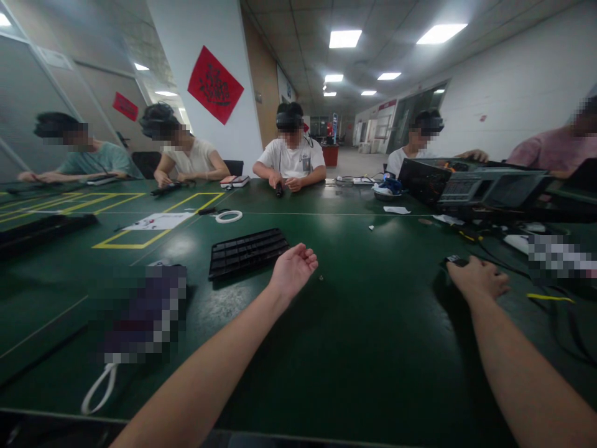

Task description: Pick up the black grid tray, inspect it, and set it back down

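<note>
My left hand (pixel 293 269) hovers palm-up over the green table (pixel 354 323), fingers loosely curled, nothing visible in it. It lies just right of a black slatted keyboard-like panel (pixel 246 251). A tiny speck, perhaps a screw (pixel 321 278), lies on the table beside its fingertips. My right hand (pixel 478 279) rests further right, fingers closed on a small black object (pixel 453 261) that pokes out at its left edge.
Several people sit round the far side. A white ring (pixel 229 216) and a paper sheet (pixel 161 221) lie inside yellow tape lines (pixel 122 246). Opened electronic devices (pixel 471 182), cables (pixel 545 297) and a black tray (pixel 40 229) crowd the sides.
</note>
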A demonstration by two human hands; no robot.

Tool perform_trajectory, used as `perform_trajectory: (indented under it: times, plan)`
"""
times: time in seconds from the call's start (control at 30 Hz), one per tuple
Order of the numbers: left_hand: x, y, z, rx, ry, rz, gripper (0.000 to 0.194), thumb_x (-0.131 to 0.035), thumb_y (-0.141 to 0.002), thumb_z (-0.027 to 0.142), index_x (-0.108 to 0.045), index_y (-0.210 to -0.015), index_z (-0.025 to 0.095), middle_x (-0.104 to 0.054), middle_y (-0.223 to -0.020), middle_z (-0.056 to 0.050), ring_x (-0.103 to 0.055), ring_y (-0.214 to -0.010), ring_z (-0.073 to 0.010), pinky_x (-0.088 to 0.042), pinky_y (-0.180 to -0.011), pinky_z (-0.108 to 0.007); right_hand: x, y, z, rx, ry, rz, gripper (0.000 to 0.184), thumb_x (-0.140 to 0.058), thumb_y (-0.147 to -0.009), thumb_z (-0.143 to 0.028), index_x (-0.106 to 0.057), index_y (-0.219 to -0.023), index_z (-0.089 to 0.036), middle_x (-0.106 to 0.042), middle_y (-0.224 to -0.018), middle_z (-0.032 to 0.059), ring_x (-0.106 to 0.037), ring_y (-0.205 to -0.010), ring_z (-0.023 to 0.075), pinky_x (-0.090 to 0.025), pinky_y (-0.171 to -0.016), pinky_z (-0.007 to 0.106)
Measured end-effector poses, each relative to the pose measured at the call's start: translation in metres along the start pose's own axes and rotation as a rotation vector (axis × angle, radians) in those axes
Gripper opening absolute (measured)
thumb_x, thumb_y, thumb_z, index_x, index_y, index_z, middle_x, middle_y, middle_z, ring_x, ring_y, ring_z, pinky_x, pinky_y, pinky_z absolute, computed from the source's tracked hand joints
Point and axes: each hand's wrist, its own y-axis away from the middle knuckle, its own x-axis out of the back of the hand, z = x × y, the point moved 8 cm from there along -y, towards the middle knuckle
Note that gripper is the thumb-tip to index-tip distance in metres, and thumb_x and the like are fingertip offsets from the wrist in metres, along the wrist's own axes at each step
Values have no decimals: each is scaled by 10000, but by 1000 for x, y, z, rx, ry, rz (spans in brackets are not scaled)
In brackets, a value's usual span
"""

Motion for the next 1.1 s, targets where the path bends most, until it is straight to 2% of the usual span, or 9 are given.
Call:
perform_trajectory:
  times: [0.13, 0.27, 0.43, 0.67, 0.77, 0.83, 0.9, 0.97, 1.1]
  plan:
    - [2, 3, -2, 48, 121, 40, 287, -461, -633, -100, -486, -756, 158, -470, -667, 11, -465, -534, -66, -358, -467, -148, -1, 0, 1, -12, 4, -13, 645, -349, -816, -543, -456, -1321, -157, -330, -1420, 166, -263, -1276, 418, -241, -1055, 540]
    - [-2, 5, -10, 165, 161, 8, 136, -443, -759, 25, -445, -717, 155, -430, -646, 6, -400, -472, -58, -279, -380, -131, 2, 2, -1, -3, -1, -20, 646, -349, -814, -535, -456, -1315, -141, -316, -1426, 185, -254, -1282, 420, -237, -1054, 538]
    - [-11, 8, -7, 229, 215, -92, 187, -358, -863, 129, -412, -686, 158, -293, -570, 46, -265, -378, -40, -114, -313, -125, 3, 3, -2, -2, 0, -28, 655, -330, -817, -535, -456, -1318, -132, -321, -1418, 185, -268, -1269, 426, -231, -1061, 541]
    - [-12, 9, -3, 175, 85, -133, 202, -346, -881, 183, -451, -710, 160, -309, -574, 45, -242, -369, -42, -155, -319, -132, 2, 1, -1, -5, 7, -32, 648, -344, -819, -518, -454, -1321, -123, -319, -1413, 189, -264, -1278, 416, -236, -1062, 532]
    - [-6, 5, 4, 46, -302, -111, 222, -354, -886, 264, -504, -758, 162, -468, -684, -16, -437, -496, -87, -322, -397, -169, 1, 2, -1, -5, 3, -20, 640, -345, -819, -515, -470, -1307, -120, -332, -1403, 191, -269, -1274, 415, -243, -1056, 533]
    - [-7, 6, 11, -106, -791, -113, 250, -423, -870, 361, -562, -810, 162, -552, -848, -72, -555, -741, -163, -453, -567, -250, 1, 1, -1, -2, -2, -5, 634, -346, -819, -516, -480, -1297, -123, -342, -1398, 191, -277, -1269, 417, -246, -1052, 540]
    - [-16, 10, 12, -272, -1343, -172, 310, -520, -819, 460, -611, -880, 171, -565, -987, -96, -539, -948, -236, -469, -760, -345, 0, -1, 0, 2, -1, 1, 636, -346, -817, -524, -482, -1295, -128, -341, -1400, 186, -275, -1269, 419, -235, -1057, 547]
    - [-21, 14, 1, -346, -1771, -267, 355, -558, -797, 483, -620, -967, 178, -553, -1048, -104, -520, -993, -262, -444, -831, -392, -1, -2, 1, -2, -1, -4, 638, -350, -813, -530, -478, -1299, -136, -332, -1410, 177, -271, -1271, 419, -233, -1060, 545]
    - [-15, 15, -22, -301, -2053, -374, 205, -489, -869, 297, -597, -974, 158, -551, -985, -104, -549, -893, -240, -452, -774, -378, -3, -3, 2, -8, 12, -29, 646, -343, -813, -537, -462, -1312, -143, -313, -1421, 176, -254, -1280, 419, -236, -1059, 535]
